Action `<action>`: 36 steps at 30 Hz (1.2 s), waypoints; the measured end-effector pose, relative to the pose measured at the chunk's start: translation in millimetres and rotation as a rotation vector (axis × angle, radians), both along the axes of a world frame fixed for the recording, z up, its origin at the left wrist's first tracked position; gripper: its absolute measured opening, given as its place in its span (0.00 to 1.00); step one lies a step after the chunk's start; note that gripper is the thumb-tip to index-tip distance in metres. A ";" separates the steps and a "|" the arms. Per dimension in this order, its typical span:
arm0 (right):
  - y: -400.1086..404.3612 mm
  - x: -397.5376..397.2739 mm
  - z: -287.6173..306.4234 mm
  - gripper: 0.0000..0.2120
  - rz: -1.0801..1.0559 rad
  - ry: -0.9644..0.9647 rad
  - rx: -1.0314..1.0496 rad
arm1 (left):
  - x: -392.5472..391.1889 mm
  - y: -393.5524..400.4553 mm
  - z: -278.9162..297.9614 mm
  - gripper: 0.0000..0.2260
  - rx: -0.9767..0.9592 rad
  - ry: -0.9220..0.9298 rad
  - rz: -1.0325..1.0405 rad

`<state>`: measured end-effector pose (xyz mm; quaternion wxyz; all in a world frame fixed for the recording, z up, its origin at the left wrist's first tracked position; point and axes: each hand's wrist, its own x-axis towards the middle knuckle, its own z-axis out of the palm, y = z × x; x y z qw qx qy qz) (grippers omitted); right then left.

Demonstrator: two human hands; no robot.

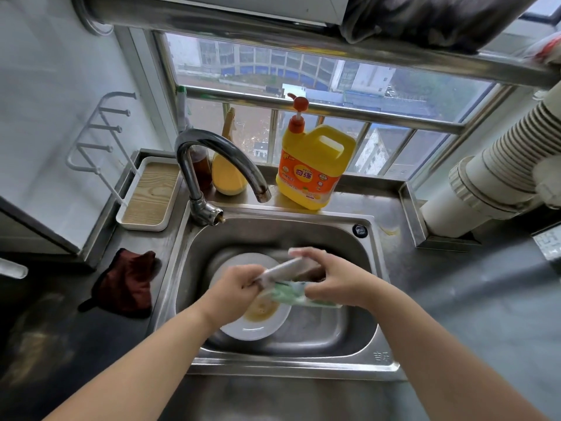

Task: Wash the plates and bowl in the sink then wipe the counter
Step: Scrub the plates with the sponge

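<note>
Over the steel sink (368, 299), my left hand (235, 288) grips the near edge of a tilted white plate (288, 267). My right hand (329, 278) holds a green and white cloth (293, 294) against that plate's underside. The plate is blurred. Below the hands, a white plate (258, 328) with yellow-brown residue lies on the sink floor, and another white dish (243, 261) shows behind it. The bowl cannot be told apart.
A curved faucet (218, 159) stands at the sink's back left. A yellow dish soap jug (312, 165) and a yellow bottle (227, 171) sit on the sill. A dark red cloth (127, 284) lies on the left counter beside a tray (148, 196). A pipe (485, 177) stands right.
</note>
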<state>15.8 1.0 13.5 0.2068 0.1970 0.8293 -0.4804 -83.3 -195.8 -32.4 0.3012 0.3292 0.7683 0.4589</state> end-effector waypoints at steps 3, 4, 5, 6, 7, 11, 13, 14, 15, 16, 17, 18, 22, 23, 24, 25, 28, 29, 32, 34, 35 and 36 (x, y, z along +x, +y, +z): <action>5.8 7.4 1.0 0.32 -0.173 0.147 -0.086 | -0.6 1.3 5.8 0.14 0.123 -0.249 0.239; 6.4 10.0 1.5 0.30 -0.230 0.220 -0.062 | -0.5 0.2 5.7 0.13 0.149 -0.325 0.303; 6.1 12.1 1.8 0.30 -0.282 0.288 -0.014 | -0.5 -0.1 4.8 0.12 0.169 -0.390 0.350; 4.5 13.3 1.1 0.31 -0.315 0.345 0.047 | -0.1 0.5 4.7 0.11 0.185 -0.439 0.382; 1.1 12.9 -1.4 0.31 -0.315 0.388 0.119 | 1.0 2.6 5.7 0.11 0.201 -0.476 0.404; -33.9 2.1 -21.7 0.29 -0.163 0.508 0.415 | 9.3 18.4 14.5 0.10 0.283 -0.565 0.452; -49.4 -6.2 -30.1 0.25 -0.171 0.619 0.521 | 12.9 21.6 18.0 0.10 0.301 -0.587 0.460; -52.1 -10.0 -33.2 0.24 -0.182 0.662 0.539 | 13.4 21.6 18.7 0.10 0.311 -0.593 0.471; -50.6 -14.0 -35.3 0.24 -0.197 0.675 0.534 | 13.3 21.2 19.4 0.10 0.322 -0.604 0.489; -45.2 -18.3 -37.1 0.24 -0.222 0.655 0.518 | 12.7 20.6 19.8 0.10 0.331 -0.613 0.509; -37.7 -22.4 -37.6 0.24 -0.268 0.605 0.489 | 12.2 20.2 21.1 0.10 0.335 -0.619 0.528; -28.8 -26.1 -37.9 0.24 -0.333 0.543 0.456 | 12.0 19.4 21.6 0.10 0.333 -0.617 0.540; -20.8 -33.2 -32.2 0.24 -0.442 0.411 0.420 | 12.6 19.5 23.0 0.10 0.334 -0.603 0.511; -29.0 -33.1 -30.0 0.25 -0.395 0.434 0.416 | 12.0 20.5 23.5 0.10 0.335 -0.595 0.511; -40.0 -32.6 -28.5 0.25 -0.332 0.472 0.413 | 11.0 21.4 23.6 0.10 0.339 -0.591 0.515; -51.4 -31.3 -26.8 0.25 -0.261 0.515 0.415 | 10.0 21.5 24.5 0.10 0.349 -0.603 0.518; -60.3 -29.3 -30.9 0.24 -0.129 0.589 0.432 | 8.1 19.2 25.0 0.09 0.393 -0.654 0.521; -53.7 -31.0 -33.2 0.24 -0.152 0.593 0.426 | 8.0 18.1 25.0 0.09 0.392 -0.660 0.533; -27.2 -35.1 -37.7 0.23 -0.357 0.467 0.318 | 9.1 16.1 23.0 0.10 0.361 -0.649 0.560; -20.9 -36.3 -38.3 0.24 -0.447 0.376 0.294 | 11.1 17.6 22.9 0.11 0.354 -0.632 0.556; -24.8 -36.3 -36.6 0.24 -0.447 0.365 0.307 | 11.9 18.8 23.3 0.11 0.354 -0.625 0.554; -32.4 -35.9 -34.9 0.25 -0.416 0.389 0.328 | 12.3 20.3 23.6 0.10 0.353 -0.621 0.552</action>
